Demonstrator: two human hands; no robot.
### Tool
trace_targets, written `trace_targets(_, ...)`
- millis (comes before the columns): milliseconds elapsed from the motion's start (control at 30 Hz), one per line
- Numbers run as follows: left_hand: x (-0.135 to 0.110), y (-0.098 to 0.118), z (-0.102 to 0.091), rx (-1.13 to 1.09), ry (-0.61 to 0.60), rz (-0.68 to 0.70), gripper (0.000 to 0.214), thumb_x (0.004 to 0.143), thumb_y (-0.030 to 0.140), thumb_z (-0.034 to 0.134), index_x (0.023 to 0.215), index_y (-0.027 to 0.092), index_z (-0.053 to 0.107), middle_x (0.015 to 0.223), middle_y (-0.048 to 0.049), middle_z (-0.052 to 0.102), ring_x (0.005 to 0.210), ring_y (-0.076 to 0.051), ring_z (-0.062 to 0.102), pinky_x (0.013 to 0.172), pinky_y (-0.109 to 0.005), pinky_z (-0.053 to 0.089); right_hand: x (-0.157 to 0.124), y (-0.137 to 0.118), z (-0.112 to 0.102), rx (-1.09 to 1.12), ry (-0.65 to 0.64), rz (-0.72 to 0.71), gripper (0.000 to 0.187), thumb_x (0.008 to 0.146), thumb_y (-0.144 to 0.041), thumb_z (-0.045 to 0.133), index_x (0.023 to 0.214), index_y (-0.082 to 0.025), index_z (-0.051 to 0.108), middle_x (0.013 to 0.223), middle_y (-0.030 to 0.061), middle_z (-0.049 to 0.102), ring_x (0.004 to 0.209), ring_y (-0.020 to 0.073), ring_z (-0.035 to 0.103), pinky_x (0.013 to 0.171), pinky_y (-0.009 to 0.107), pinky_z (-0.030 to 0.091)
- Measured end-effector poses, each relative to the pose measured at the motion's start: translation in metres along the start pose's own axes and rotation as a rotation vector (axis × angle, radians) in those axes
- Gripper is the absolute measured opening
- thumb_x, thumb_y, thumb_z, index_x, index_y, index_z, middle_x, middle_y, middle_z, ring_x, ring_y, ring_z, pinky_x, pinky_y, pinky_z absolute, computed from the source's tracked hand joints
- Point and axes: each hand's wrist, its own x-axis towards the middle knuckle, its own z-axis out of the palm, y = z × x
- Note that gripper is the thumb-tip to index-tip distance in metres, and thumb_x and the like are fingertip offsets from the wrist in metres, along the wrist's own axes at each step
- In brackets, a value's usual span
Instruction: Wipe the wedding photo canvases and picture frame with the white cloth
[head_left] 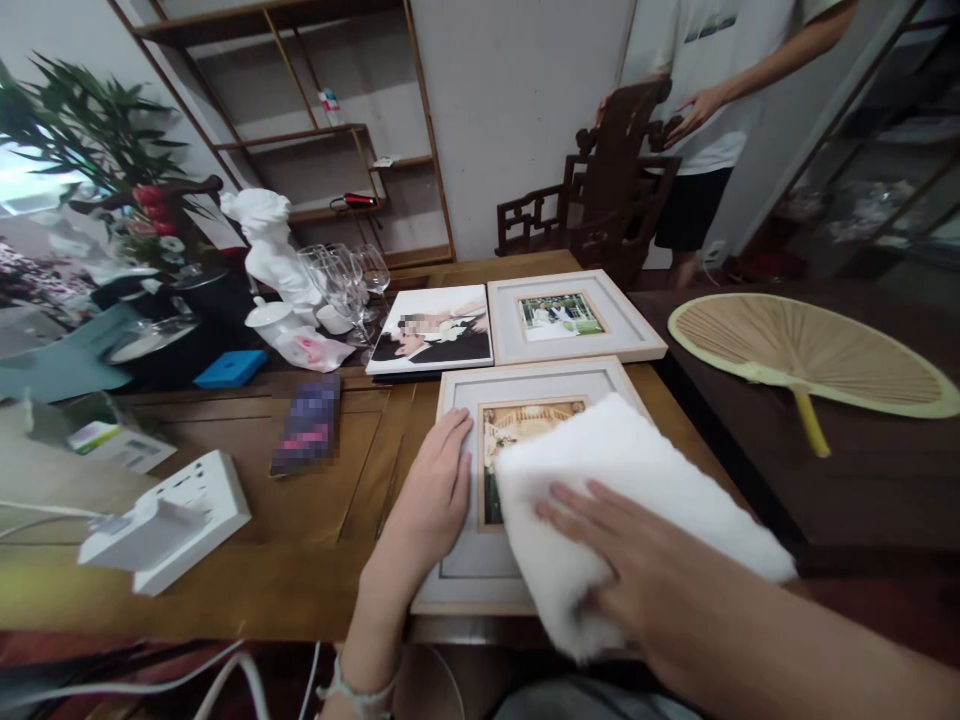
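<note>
A light wooden picture frame [459, 590] lies face up before me on the table, with a wide pale mat around a photo [493, 498]. My left hand [433, 490] rests on the frame's left side, fingers stretched out flat. With my right hand [626, 560] I hold a folded white towel [660, 455] against the front of this frame, and the thumb sinks into its folds. The towel hides the right part of the photo and the frame's lower right corner. Right behind lie a second framed photo [637, 345] and a wedding photo panel [439, 352].
A power strip [214, 500], a phone-like item [304, 425], a blue box [231, 369], wine glasses [349, 280] and a white bust [274, 260] stand or lie to the left. On the dark table at right is a palm-leaf fan [810, 345]. Beyond, a person [720, 100] touches a wooden chair [619, 180].
</note>
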Motion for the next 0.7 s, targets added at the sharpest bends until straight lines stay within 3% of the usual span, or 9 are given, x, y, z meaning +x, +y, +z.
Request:
trace_targets(167,0.000,-0.001,0.000,0.002,-0.001,0.012,0.039,0.090,0.020,0.032,0.128,0.014,0.042,0.138,-0.0127,0.040,0.131,-0.021,0.032,0.109,-0.044,0.027,-0.019,-0.022,-0.002,0.083,0.020,-0.030,0.032,0.077,-0.014,0.050,0.106,-0.020,0.063,0.130,0.0043,0.050,0.120,0.0217,0.045,0.099,0.035,0.040)
trace_targets(233,0.000,-0.002,0.001,0.003,-0.004,0.012,0.039,0.090,0.020,0.032,0.128,0.014,0.042,0.138,-0.0127,0.040,0.131,-0.021,0.031,0.109,-0.044,0.027,-0.016,-0.017,0.002,0.094,0.020,0.023,0.030,0.073,-0.010,0.050,0.096,-0.021,0.067,0.133,0.0051,0.047,0.124,0.0235,0.040,0.102,0.039,0.036)
trace_targets(333,0.000,-0.001,0.000,-0.001,-0.011,0.004,0.040,0.090,0.021,0.033,0.128,0.012,0.042,0.138,-0.0128,0.040,0.132,-0.021,0.030,0.110,-0.043,0.026,-0.002,0.007,0.005,0.059,0.004,0.114,0.029,0.063,-0.004,0.051,0.082,-0.018,0.069,0.137,0.0113,0.041,0.127,0.0313,0.032,0.103,0.049,0.029)
trace_targets(467,0.000,-0.001,-0.002,-0.017,-0.007,0.007,0.039,0.090,0.021,0.034,0.127,0.013,0.044,0.138,-0.0130,0.041,0.131,-0.021,0.032,0.109,-0.043,0.027,0.028,0.054,0.002,-0.114,0.076,0.201,0.042,0.062,0.002,0.047,0.097,-0.013,0.065,0.141,0.0145,0.034,0.131,0.0307,0.025,0.104,0.053,0.024)
trace_targets(567,0.000,-0.002,-0.001,-0.027,0.010,0.018,0.039,0.090,0.021,0.034,0.127,0.015,0.044,0.138,-0.0121,0.042,0.131,-0.021,0.033,0.108,-0.045,0.028,0.054,0.084,-0.002,-0.230,0.131,0.249,0.042,0.065,0.003,0.046,0.100,-0.011,0.063,0.142,0.0148,0.031,0.131,0.0334,0.022,0.102,0.055,0.024)
trace_targets(700,-0.001,-0.003,0.001,-0.032,0.027,0.029,0.039,0.090,0.020,0.035,0.128,0.016,0.043,0.138,-0.0116,0.042,0.131,-0.021,0.033,0.108,-0.046,0.029,0.075,0.090,0.000,-0.301,0.048,0.226,0.042,0.067,0.001,0.047,0.104,-0.010,0.063,0.138,0.0154,0.038,0.128,0.0379,0.026,0.098,0.056,0.028)
